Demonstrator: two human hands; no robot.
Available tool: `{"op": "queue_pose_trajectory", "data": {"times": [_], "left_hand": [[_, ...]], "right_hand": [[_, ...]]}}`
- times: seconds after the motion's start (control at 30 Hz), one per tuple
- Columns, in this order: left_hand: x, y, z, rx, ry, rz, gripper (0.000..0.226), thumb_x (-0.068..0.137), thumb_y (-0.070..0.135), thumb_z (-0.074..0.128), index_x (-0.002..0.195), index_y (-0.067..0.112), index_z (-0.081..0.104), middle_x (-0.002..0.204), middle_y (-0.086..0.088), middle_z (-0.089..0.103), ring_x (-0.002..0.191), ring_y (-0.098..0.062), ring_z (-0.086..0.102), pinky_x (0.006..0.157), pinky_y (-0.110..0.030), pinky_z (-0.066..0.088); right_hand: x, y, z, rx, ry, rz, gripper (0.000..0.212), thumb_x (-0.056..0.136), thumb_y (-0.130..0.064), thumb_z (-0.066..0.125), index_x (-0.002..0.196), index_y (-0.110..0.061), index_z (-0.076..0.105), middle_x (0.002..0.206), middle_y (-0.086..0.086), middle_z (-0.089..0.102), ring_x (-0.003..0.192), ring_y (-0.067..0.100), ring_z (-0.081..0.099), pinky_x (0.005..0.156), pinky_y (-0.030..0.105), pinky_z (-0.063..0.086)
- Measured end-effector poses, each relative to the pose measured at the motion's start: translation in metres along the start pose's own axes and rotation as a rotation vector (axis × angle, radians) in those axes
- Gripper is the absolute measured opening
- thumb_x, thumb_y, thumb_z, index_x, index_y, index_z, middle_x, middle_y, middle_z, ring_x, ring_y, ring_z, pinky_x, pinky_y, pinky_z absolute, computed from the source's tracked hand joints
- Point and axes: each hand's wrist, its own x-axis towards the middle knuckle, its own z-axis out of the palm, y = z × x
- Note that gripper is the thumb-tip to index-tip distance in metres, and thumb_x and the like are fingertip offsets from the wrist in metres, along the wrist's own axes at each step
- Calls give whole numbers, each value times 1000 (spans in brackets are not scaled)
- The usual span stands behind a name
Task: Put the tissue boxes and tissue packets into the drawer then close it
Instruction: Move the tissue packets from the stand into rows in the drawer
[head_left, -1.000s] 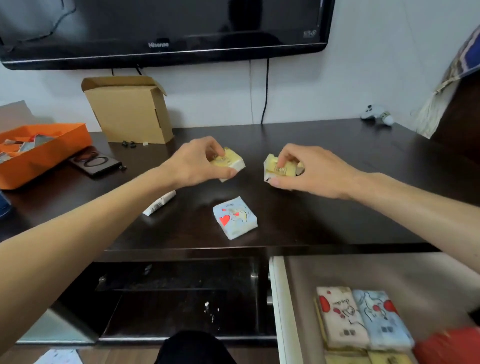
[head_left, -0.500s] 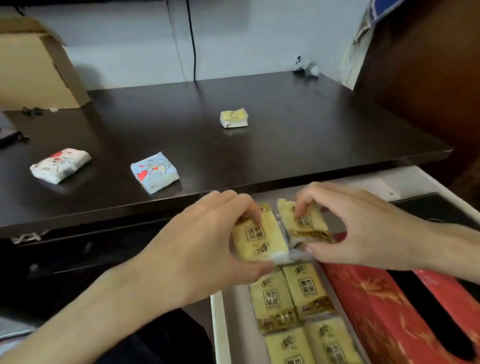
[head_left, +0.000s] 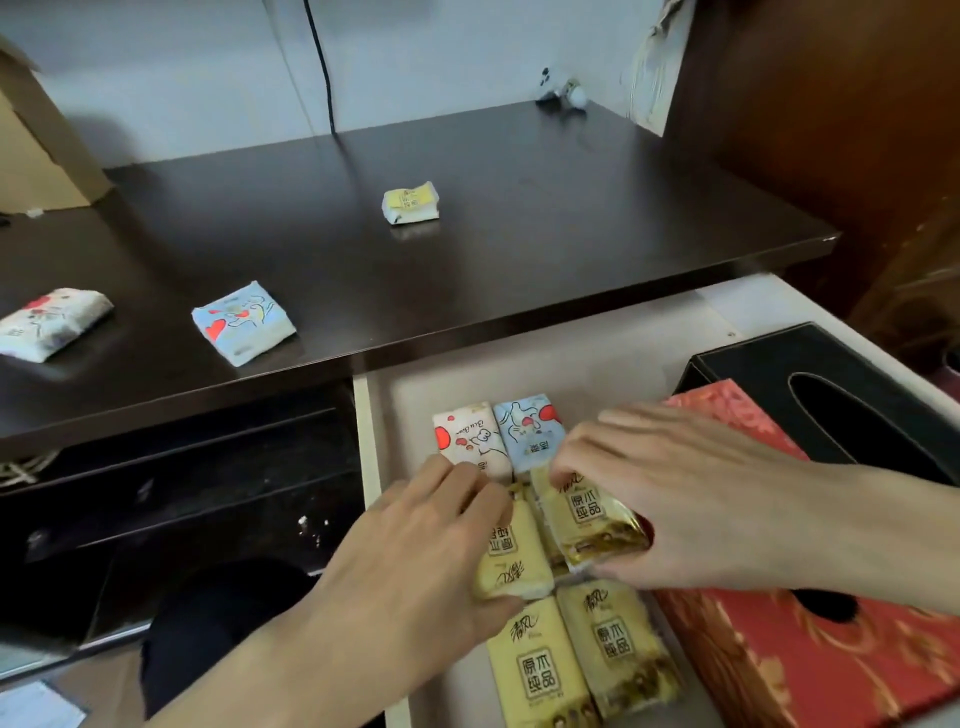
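As three packets wait on the worktop (head_left: 519, 270), the left hand (head_left: 415, 551) and right hand (head_left: 691, 493) each clamp a yellow packet (head_left: 511, 561) low in the open drawer (head_left: 363, 441); crooked placement could ride up over the row and jam the drawer's closing.

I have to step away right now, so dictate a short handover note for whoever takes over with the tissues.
Left hand is gripping a yellow tissue packet, setting it in the open drawer. Right hand is gripping another yellow packet beside it.
Done: in the drawer are the red tissue box, black tissue box, two cartoon packets and two yellow packets at the front.
Left: release both, collect from the tabletop the small yellow packet, blue packet and white packet, then close the drawer.
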Motion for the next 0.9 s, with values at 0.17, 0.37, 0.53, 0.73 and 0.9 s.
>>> {"op": "queue_pose_trajectory", "data": {"times": [0.17,0.37,0.53,0.73,0.9], "left_hand": [[-3,5,3,33,0,-41,52,62,65,70,98,28,65,105,12,62,94,-13,61,63,-24,48],[-5,3,6,-4,-9,-66,55,77,67,54,121,34,51,127,17,45,117,-8,44,71,-19,27],[-6,1,8,-14,17,-49,56,79,65,57,125,34,48,128,16,42,118,-8,39,72,-17,27],[-2,-3,15,-7,55,-32,60,78,70,56,125,34,48,127,15,41,118,-8,36,79,-19,34],[-3,-3,16,-44,79,-30,63,77,74,53,126,35,47,127,16,40,117,-6,35,76,-18,33]], "right_hand": [[8,-1,-5,-48,-16,-19,64,85,-78,50,133,-37,50,128,-19,56,113,7,49,101,29,39],[14,-4,-2,-66,-18,-42,61,83,-76,55,127,-34,57,126,-16,56,109,9,52,97,26,35],[20,-6,2,-85,-4,-64,62,85,-77,56,130,-34,56,127,-15,52,114,9,49,102,28,34],[23,-3,8,-76,1,-63,62,81,-76,61,128,-35,56,125,-17,50,115,6,42,101,24,24],[22,1,4,-49,-24,-66,66,77,-80,61,127,-38,54,124,-20,46,110,2,38,86,21,25]]}}
